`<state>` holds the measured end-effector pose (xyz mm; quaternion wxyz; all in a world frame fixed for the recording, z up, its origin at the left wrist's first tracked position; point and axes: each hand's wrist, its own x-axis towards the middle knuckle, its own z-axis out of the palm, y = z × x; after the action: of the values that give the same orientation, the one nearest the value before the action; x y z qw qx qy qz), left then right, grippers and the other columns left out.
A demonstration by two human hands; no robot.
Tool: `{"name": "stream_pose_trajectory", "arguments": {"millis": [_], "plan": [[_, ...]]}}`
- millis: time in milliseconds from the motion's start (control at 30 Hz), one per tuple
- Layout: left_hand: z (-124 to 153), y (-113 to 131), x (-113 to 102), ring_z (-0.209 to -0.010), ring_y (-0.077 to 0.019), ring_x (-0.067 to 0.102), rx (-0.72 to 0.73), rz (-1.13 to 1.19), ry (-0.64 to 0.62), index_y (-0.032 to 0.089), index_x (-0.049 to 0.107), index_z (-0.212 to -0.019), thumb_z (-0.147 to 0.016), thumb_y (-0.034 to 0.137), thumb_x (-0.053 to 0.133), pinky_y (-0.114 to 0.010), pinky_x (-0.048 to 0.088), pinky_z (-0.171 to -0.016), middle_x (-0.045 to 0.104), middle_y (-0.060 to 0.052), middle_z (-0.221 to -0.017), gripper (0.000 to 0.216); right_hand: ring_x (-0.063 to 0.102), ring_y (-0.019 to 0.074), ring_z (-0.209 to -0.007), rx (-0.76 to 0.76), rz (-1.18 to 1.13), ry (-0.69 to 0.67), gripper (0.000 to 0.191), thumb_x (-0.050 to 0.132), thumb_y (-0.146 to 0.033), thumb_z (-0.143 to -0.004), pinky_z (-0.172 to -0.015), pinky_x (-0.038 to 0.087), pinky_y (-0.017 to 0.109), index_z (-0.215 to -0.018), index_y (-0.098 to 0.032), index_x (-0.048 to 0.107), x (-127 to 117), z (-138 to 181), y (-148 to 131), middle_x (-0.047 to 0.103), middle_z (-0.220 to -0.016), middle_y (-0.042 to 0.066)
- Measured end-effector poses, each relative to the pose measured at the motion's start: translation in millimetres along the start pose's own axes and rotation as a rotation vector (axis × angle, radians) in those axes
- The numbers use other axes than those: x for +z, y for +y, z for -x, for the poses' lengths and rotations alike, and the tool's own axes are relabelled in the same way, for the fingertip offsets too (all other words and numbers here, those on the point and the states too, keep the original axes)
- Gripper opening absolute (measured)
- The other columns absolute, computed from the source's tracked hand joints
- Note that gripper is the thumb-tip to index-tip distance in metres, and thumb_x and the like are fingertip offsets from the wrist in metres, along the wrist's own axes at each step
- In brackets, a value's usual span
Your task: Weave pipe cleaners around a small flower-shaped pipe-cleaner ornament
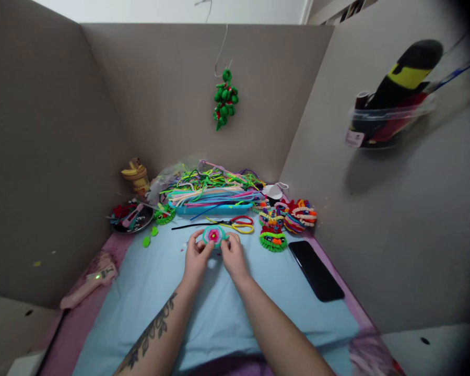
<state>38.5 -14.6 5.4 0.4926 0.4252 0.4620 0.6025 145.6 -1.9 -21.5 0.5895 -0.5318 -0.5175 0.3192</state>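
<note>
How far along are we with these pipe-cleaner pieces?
Done: several finished coiled pieces lie to the right, plus a green-fringed one. In hand: the left hand and right hand both grip a round piece with a teal rim and pink middle; I cannot tell if it is complete. Left: a big pile of loose stems sits behind the scissors.
</note>
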Motion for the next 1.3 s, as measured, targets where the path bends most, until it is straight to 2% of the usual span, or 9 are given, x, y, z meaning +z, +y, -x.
{"name": "stream_pose_trajectory", "arguments": {"millis": [200, 400, 567, 667, 800, 867, 967, 1133, 1300], "plan": [[-10.2, -4.9, -8.3, -0.057, -0.01, 0.05, 0.005, 0.027, 0.011, 0.016, 0.053, -0.113, -0.067, 0.036, 0.072, -0.021, 0.039, -0.058, 0.053, 0.006, -0.06, 0.053, 0.054, 0.0212, -0.097, 0.017, -0.104, 0.025, 0.019, 0.055, -0.036, -0.077, -0.074, 0.047, 0.029, -0.076, -0.018, 0.062, -6.2, -9.4, -1.0, 0.056, -0.1, 0.01], [-17.6, -8.0, -16.0, -0.066, -0.013, 0.057, 0.01, -0.027, 0.01, 0.014, 0.053, -0.12, -0.07, 0.038, 0.069, -0.025, 0.044, -0.065, 0.061, 0.001, -0.07, 0.058, 0.058, 0.0202, -0.091, 0.031, -0.139, -0.074, 0.022, 0.061, -0.037, -0.073, -0.074, 0.045, 0.028, -0.065, -0.018, 0.065, -7.9, -13.5, 6.3, 0.061, -0.097, 0.008], [-11.8, -12.8, -19.1, -0.076, -0.0148, 0.059, 0.208, -0.266, 0.204, 0.018, 0.048, -0.124, -0.073, 0.038, 0.065, -0.026, 0.047, -0.066, 0.062, -0.007, -0.098, 0.058, 0.055, 0.0179, -0.081, -0.004, -0.115, 0.028, 0.019, 0.058, -0.035, -0.076, -0.069, 0.044, 0.026, -0.069, -0.017, 0.062, -10.2, -13.2, 5.9, 0.059, -0.083, 0.005], [-0.9, -14.9, -18.8, -0.068, -0.0147, 0.058, 0.289, -0.475, 0.146, 0.016, 0.055, -0.115, -0.078, 0.036, 0.059, -0.026, 0.046, -0.063, 0.063, -0.004, -0.081, 0.042, 0.051, 0.016, -0.072, 0.013, -0.108, 0.101, 0.02, 0.051, -0.035, -0.081, -0.066, 0.043, 0.026, -0.073, -0.018, 0.058, -10.9, -13.8, 8.5, 0.055, -0.074, 0.002], [8.8, -13.4, -14.1, -0.068, -0.0157, 0.062, 0.266, -0.564, -0.063, 0.018, 0.058, -0.115, -0.082, 0.035, 0.054, -0.025, 0.046, -0.061, 0.069, -0.005, -0.082, 0.038, 0.051, 0.0158, -0.072, 0.016, -0.115, 0.088, 0.018, 0.051, -0.034, -0.081, -0.068, 0.043, 0.027, -0.073, -0.018, 0.056, -8.5, -13.0, 11.1, 0.055, -0.074, 0.002], [8.3, -11.2, -11.7, -0.07, -0.0159, 0.062, 0.258, -0.544, -0.026, 0.019, 0.056, -0.121, -0.081, 0.036, 0.055, -0.024, 0.046, -0.06, 0.07, -0.006, -0.087, 0.043, 0.052, 0.0159, -0.074, 0.001, -0.12, 0.043, 0.016, 0.053, -0.032, -0.08, -0.069, 0.044, 0.026, -0.072, -0.018, 0.057, -6.7, -11.0, 9.6, 0.055, -0.074, 0.002], [2.9, -8.4, -11.2, -0.059, -0.0134, 0.057, 0.198, -0.462, -0.008, 0.016, 0.055, -0.125, -0.08, 0.04, 0.057, -0.023, 0.044, -0.055, 0.066, -0.002, -0.071, 0.051, 0.054, 0.0155, -0.074, -0.02, -0.13, -0.035, 0.011, 0.057, -0.028, -0.077, -0.07, 0.044, 0.026, -0.071, -0.019, 0.058, -4.1, -7.1, 6.0, 0.056, -0.076, 0.001], [-6.2, -7.6, -16.4, -0.043, -0.0086, 0.045, 0.01, -0.3, -0.03, 0.009, 0.066, -0.11, -0.073, 0.043, 0.064, -0.021, 0.038, -0.044, 0.06, 0.0, -0.056, 0.05, 0.055, 0.0143, -0.069, -0.014, -0.168, -0.12, 0.005, 0.059, -0.024, -0.073, -0.066, 0.046, 0.025, -0.072, -0.02, 0.057, -0.4, -2.6, 5.2, 0.057, -0.074, 0.0], [-9.1, -6.4, -18.3, -0.04, -0.0071, 0.042, -0.077, -0.184, 0.043, 0.009, 0.068, -0.106, -0.068, 0.041, 0.069, -0.02, 0.034, -0.041, 0.059, 0.0, -0.052, 0.049, 0.059, 0.0164, -0.081, -0.008, -0.18, -0.148, 0.006, 0.062, -0.022, -0.071, -0.075, 0.047, 0.028, -0.066, -0.019, 0.059, 0.4, -2.9, 8.5, 0.06, -0.082, 0.003]]}}
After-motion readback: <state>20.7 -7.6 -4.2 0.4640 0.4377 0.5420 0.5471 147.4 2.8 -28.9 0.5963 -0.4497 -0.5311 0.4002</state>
